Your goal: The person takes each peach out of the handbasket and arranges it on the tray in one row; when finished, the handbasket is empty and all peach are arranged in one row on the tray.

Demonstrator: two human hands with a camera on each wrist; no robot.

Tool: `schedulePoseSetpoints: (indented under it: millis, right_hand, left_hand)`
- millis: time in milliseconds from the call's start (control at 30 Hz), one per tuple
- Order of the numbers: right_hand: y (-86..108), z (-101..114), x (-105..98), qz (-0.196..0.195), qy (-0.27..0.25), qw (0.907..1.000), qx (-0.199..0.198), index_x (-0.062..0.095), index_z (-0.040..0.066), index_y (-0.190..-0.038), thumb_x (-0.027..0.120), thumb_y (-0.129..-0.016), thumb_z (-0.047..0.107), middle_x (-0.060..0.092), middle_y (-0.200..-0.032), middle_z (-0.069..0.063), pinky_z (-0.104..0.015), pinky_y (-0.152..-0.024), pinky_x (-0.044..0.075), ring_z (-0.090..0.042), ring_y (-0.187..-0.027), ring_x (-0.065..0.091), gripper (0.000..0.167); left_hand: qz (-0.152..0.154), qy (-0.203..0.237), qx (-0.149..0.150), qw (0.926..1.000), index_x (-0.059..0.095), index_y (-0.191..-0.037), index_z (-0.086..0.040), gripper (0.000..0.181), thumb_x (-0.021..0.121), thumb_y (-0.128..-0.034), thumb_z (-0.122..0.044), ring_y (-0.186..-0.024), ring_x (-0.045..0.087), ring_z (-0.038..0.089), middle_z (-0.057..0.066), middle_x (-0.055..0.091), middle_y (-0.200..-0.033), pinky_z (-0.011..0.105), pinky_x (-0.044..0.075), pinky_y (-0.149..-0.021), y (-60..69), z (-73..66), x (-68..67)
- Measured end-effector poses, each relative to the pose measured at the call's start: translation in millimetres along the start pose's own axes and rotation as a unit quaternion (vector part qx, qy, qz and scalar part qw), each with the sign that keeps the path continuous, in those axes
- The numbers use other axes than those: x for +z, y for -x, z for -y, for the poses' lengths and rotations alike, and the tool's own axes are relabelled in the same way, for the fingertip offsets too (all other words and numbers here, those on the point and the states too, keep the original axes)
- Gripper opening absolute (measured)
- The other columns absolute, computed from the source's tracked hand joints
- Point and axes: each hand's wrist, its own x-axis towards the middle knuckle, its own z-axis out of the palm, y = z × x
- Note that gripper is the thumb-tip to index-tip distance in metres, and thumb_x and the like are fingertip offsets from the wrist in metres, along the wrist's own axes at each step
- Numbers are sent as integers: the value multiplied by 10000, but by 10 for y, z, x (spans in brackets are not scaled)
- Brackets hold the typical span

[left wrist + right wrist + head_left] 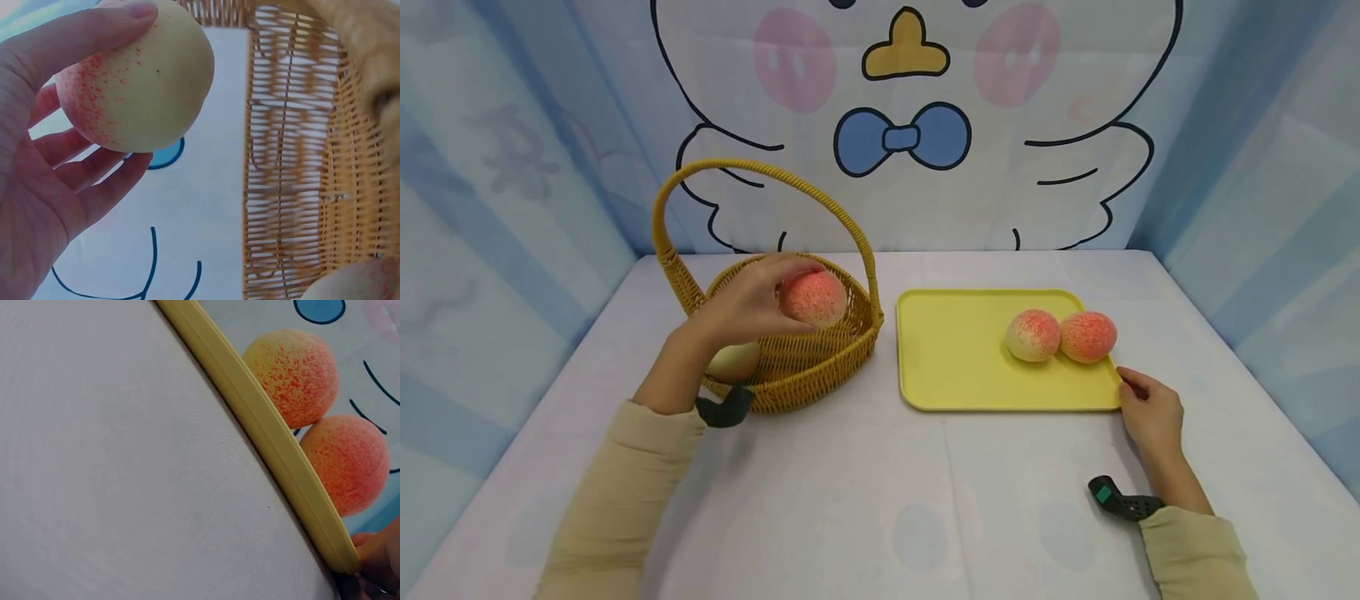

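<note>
A pink-and-cream peach (813,298) is held in my left hand (748,302), over the wicker basket (805,392). In the left wrist view, the thumb lies across this peach (147,81) and the fingers curl behind it. Another peach (734,362) sits inside the basket at its left, partly hidden by my left arm. My right hand (1152,412) pinches the front right corner of the yellow tray (955,358). Two peaches lie side by side on the tray's right part, a paler peach (1033,336) and a redder peach (1088,337).
The basket's tall arched handle (767,169) rises above its opening. A white cloth covers the table (865,492). Behind it hangs a curtain (977,208) with a cartoon print, and blue curtains (497,208) close in the sides.
</note>
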Motion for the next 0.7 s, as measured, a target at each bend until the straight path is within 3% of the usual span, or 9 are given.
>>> schedulePoseSetpoints:
  millis: [167,333,567,700]
  right_hand:
    - [7,-6,-9,-1,22,10000,-8,444,7,-1346,374,-972,117,467,-1293,-217,-375,-895,432,-302,-1114,436,396]
    - [11,8,0,-25,25,10000,-34,448,8,-1344,370,-971,113,470,-1294,-214,-384,-904,432,-298,-1117,445,395]
    - [3,6,7,-107,26,9999,-47,464,-1,-1329,379,-967,106,485,-1277,-216,-274,-800,443,-293,-1094,455,387]
    - [0,12,12,-87,12,10000,-5,455,0,-1336,374,-970,113,478,-1282,-218,-350,-859,443,-299,-1099,450,391]
  left_hand:
    - [105,535,304,9980,529,-1241,-62,715,863,-622,-191,-1067,493,175,39,554,-1167,362,459,-855,-18,-124,101]
    - [184,787,475,9956,530,-1246,-79,708,856,-632,-212,-1056,489,146,11,551,-1165,340,468,-842,-78,-254,204]
    - [5,1155,776,9903,536,-1231,-56,699,862,-620,-156,-1041,502,145,19,560,-1156,323,477,-830,-176,-375,339]
    - [-133,1410,1084,9840,537,-1223,-32,701,864,-611,-126,-1042,504,154,44,563,-1157,315,485,-817,-217,-425,424]
